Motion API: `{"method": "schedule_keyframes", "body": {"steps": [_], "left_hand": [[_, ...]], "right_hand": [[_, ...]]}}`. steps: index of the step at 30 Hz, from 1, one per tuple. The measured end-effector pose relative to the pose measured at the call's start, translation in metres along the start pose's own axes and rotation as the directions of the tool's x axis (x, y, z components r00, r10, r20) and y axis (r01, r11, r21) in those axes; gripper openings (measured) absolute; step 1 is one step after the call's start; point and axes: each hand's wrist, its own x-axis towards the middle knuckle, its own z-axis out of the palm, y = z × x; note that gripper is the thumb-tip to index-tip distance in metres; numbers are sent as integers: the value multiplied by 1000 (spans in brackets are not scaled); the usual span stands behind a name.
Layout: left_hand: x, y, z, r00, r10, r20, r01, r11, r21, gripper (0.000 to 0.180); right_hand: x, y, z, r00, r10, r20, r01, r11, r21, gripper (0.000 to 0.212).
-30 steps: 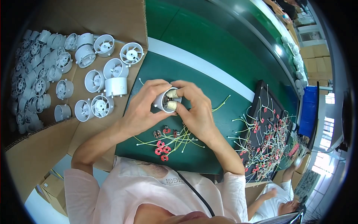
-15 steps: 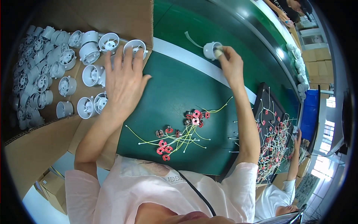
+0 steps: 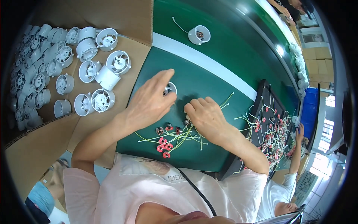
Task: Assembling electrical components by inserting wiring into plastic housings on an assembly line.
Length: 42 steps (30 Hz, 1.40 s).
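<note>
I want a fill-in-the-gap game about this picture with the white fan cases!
1. The left hand holds a white fan case over the ____ mat.
2. The right hand reaches into small red coils with pale ____ wires.
3. The spare cases lie on brown ____.

Missing words: green; yellow; cardboard

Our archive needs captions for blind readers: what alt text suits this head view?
A person's left hand grips a white plastic fan housing on a green mat, while the right hand picks at small red coils with yellow-green wires. More white housings fill a cardboard box.
</note>
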Motion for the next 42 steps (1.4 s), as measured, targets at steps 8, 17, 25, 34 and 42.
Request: {"method": "schedule_keyframes", "body": {"steps": [8,17,25,34,42], "left_hand": [[-4,-4,-2,998,-68,6,67,970,-232,24],[3,-3,-9,957,-265,118,285,793,-538,49],[-3,-9,-2,947,-315,59,262,655,-709,62],[-2,-22,-5,891,-299,343,414,221,-883,63],[3,-30,-17,791,-104,603,466,-536,-704,79]], "right_hand": [[-18,3,-53,817,573,-69,-307,533,789,19],[-31,11,-45,822,539,-183,110,165,980,35],[-30,7,-27,884,467,-25,161,-254,954,37],[-15,26,-29,913,407,11,189,-448,874,34],[-1,32,-41,940,340,35,90,-344,935,32]]}}
